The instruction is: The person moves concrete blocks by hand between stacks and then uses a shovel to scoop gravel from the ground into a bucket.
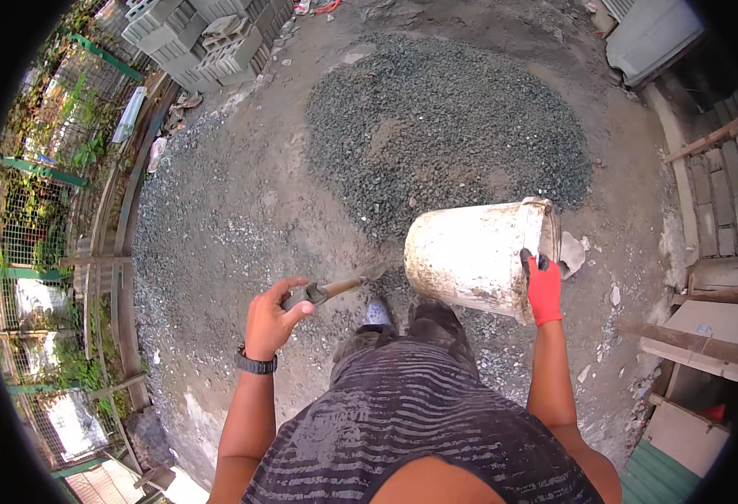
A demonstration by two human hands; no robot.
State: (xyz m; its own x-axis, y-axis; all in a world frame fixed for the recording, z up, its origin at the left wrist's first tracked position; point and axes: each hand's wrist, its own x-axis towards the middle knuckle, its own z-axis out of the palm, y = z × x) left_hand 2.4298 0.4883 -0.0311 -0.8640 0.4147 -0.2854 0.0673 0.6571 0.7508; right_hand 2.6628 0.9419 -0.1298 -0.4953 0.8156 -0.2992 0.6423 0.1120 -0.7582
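Note:
My left hand (270,323) is bare, with a dark watch on the wrist. Its thumb and fingers curl loosely around the grey grip of a shovel (342,287) with a wooden shaft. The shaft slants down toward the gravel by my feet, and its blade is hard to make out. In a red glove with dark fingertips, my right hand (543,291) grasps the rim of a white, dirt-stained bucket (465,256). The bucket lies tilted on its side, mouth to the right, above the ground near my right leg; its inside is mostly hidden.
A wide pile of grey gravel (453,118) spreads ahead of me. Concrete hollow blocks (209,38) are stacked at the far left. A wire fence (37,227) with plants and timber runs along the left. Wooden boards (705,353) and a block wall (722,197) line the right side.

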